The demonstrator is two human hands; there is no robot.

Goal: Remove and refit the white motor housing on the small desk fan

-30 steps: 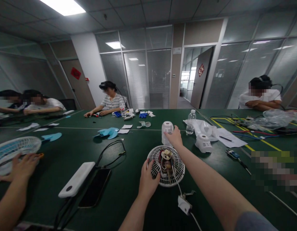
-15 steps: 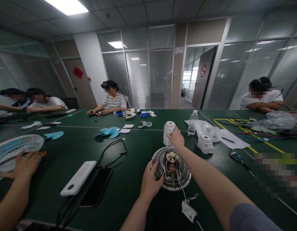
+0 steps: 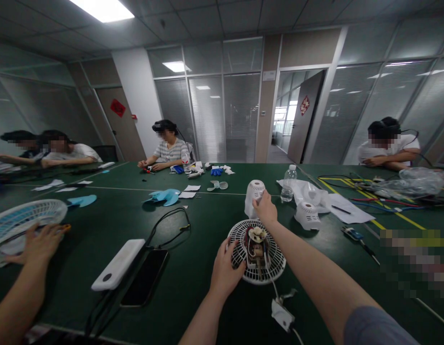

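Observation:
A white round fan guard (image 3: 277, 266) lies on the green table with the exposed fan motor (image 3: 258, 251) on top of it. My left hand (image 3: 225, 268) grips the guard's left side, thumb and fingers curved over its ribs. Just beyond the guard stands a white motor cover (image 3: 255, 196) with vent slots in its top. My right hand (image 3: 266, 209) reaches across and is closed on the cover's right side; some fingertips are hidden behind it. From the motor a white cord runs down to a small white switch box (image 3: 282, 315).
Right of the cover are a water bottle (image 3: 288, 184), a second vented cover (image 3: 308, 216) and paper (image 3: 351, 211). On the left lie a power bank (image 3: 117, 266), a phone (image 3: 146, 278) and blue fan blades (image 3: 164, 196). A co-worker's hand (image 3: 40, 244) rests by another fan guard (image 3: 49, 208).
Almost nothing differs. My hands keep their places on the guard and the cover; the view has shifted very slightly.

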